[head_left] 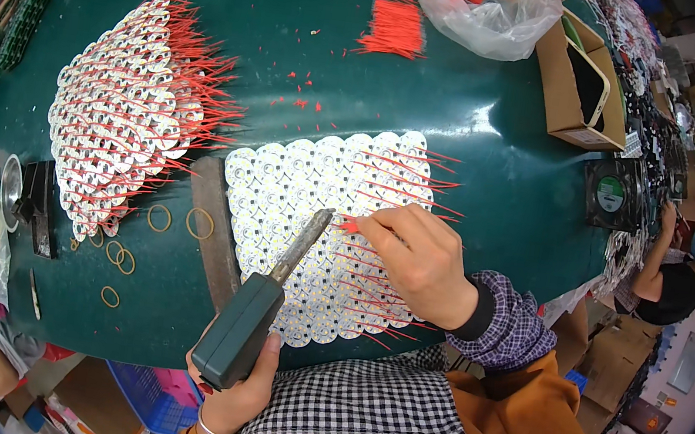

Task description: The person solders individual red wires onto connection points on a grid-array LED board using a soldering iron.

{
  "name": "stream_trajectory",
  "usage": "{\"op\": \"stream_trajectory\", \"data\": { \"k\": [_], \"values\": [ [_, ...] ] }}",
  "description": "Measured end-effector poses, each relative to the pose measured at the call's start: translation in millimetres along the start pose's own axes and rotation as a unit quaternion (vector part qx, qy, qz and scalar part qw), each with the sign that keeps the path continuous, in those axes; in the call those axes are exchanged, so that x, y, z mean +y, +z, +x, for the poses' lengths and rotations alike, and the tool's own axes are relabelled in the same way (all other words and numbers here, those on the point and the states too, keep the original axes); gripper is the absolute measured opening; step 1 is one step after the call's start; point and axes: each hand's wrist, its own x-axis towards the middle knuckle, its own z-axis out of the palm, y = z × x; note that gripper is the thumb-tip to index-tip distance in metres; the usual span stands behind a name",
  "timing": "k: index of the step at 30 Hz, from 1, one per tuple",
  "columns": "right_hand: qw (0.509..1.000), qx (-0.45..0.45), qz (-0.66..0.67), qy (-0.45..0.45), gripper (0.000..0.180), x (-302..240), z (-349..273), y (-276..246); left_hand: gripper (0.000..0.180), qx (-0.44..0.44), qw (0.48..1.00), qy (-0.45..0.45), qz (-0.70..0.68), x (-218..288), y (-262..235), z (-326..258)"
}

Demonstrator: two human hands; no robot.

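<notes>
My left hand [240, 398] is wrapped round the dark green boxy handle of a soldering iron [237, 332]. Its worn metal shaft points up and right over a panel of round white LED boards [282, 182]. Just right of the tip, my right hand [422, 262] pinches a few short red wires [350, 227] between thumb and fingers, close above the panel. Thin red wires stick out to the right from the boards along the panel's right side. Whether the iron's tip touches a board, I cannot tell. A dark flat bar [216, 235] lies along the panel's left edge.
Left of the panel, stacked LED boards [112, 107] bristle with red wires. Rubber bands [199, 223] lie below them. At the back are a red wire bundle [395, 26], a plastic bag [484, 11] and a cardboard box [588, 91]. A person [678, 269] sits at far right.
</notes>
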Motion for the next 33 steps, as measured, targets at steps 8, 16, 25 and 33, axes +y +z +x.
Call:
{"op": "stream_trajectory", "data": {
  "k": [8, 16, 25, 33],
  "values": [
    [1.0, -0.008, -0.001, -0.006, 0.028, 0.0, -0.5, 0.3, 0.023, 0.008, 0.998, -0.059, -0.026, 12.1, 3.2, 6.9],
    [1.0, -0.009, -0.008, -0.006, 0.028, -1.1, 0.1, 0.6, 0.017, 0.001, 0.998, -0.051, -0.025, 24.2, -0.2, 7.7],
    [1.0, -0.014, -0.015, -0.002, 0.03, -2.4, 0.6, -0.3, 0.018, 0.004, 0.999, -0.042, 0.009, 4.4, 2.1, 1.4],
    [1.0, -0.007, -0.018, -0.001, 0.03, -2.8, -1.8, 2.5, 0.021, 0.001, 0.996, -0.089, -0.023, 16.4, 2.6, 6.9]
  ]
}}
